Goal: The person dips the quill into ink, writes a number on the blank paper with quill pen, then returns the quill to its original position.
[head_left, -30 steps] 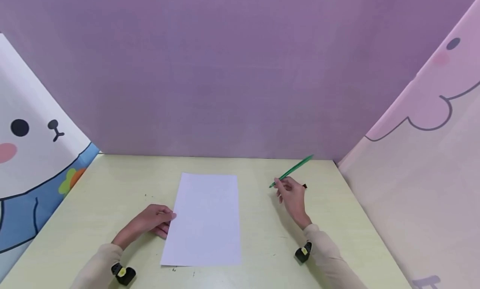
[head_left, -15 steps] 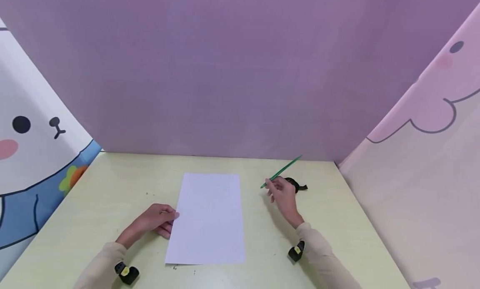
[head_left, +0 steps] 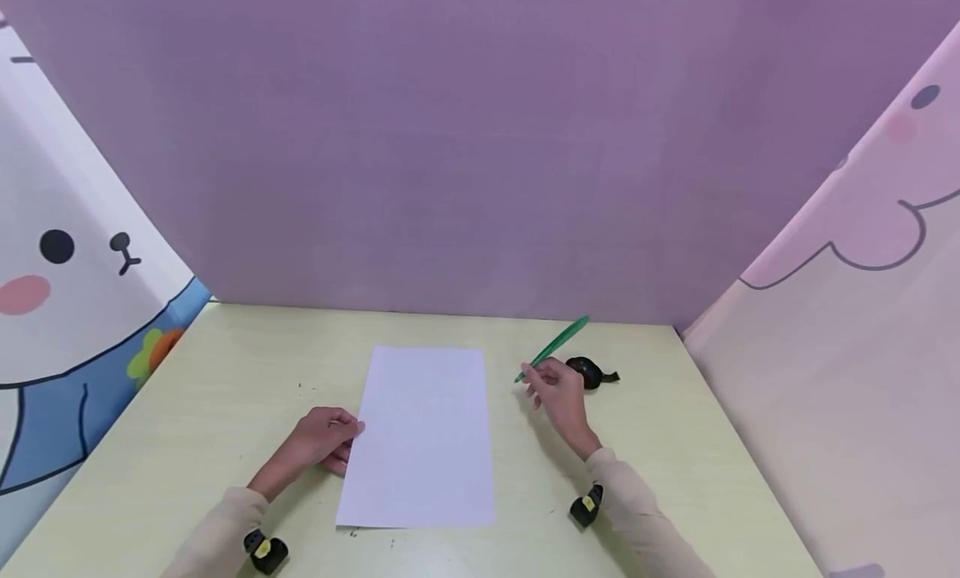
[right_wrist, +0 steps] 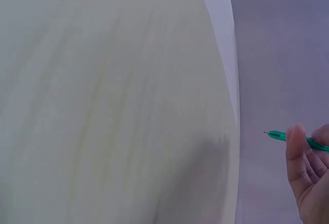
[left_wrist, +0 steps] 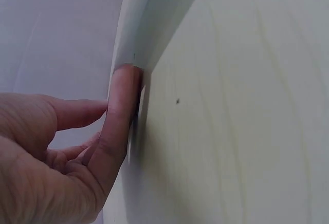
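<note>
A blank white sheet of paper (head_left: 423, 436) lies on the table in the head view. My left hand (head_left: 326, 440) pinches its left edge, thumb on top and fingers underneath. In the left wrist view the fingers (left_wrist: 118, 111) are beside the table surface, at the raised edge of the sheet. Right of the paper, my right hand (head_left: 558, 397) grips a green pen (head_left: 558, 341) above the table. The pen's tip points down and left toward the sheet. In the right wrist view the tip of the pen (right_wrist: 277, 135) is exposed beyond the thumb and fingers.
A black round object with a short tail (head_left: 590, 373) rests just behind my right hand, partly hidden by it. The pale wooden table (head_left: 645, 444) meets a purple wall (head_left: 480, 161) at the back. Cartoon-printed panels (head_left: 832, 344) flank both sides.
My right hand has moved left toward the paper with the pen, uncovering the black round object. The left hand keeps its hold on the sheet. The head view has shifted slightly.
</note>
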`<state>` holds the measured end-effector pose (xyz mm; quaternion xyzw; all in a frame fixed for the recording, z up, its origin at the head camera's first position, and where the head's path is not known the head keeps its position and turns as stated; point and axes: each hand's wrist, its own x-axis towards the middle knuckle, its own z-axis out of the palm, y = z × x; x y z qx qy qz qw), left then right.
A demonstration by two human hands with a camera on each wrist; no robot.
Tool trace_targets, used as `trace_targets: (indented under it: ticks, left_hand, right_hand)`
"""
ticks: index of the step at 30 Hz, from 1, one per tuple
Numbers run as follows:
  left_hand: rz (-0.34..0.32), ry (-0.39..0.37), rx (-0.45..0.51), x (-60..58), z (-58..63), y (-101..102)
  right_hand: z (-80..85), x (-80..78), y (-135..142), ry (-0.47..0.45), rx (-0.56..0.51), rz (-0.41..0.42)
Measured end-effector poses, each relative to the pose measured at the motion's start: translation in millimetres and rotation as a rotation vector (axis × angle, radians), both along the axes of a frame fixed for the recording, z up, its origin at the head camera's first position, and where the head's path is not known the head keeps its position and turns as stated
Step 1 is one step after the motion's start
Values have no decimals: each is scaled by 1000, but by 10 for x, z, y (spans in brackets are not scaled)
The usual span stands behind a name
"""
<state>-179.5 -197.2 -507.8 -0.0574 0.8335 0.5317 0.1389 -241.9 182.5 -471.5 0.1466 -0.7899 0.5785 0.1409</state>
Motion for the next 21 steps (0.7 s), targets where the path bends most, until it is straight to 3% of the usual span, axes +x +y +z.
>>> trace_targets:
  ticks: [4,11,21]
  left_hand:
    - [2,4,5,9,18,-5]
    - [15,7,18,57,57,33]
    - [5,1,54,98,47,50]
  right_hand:
    - [-9,-21,-55,-23,-16,6]
    - [-247,-180,-98,-95,-44,-17]
    - [-335,-196,-189,-104,-131,-3]
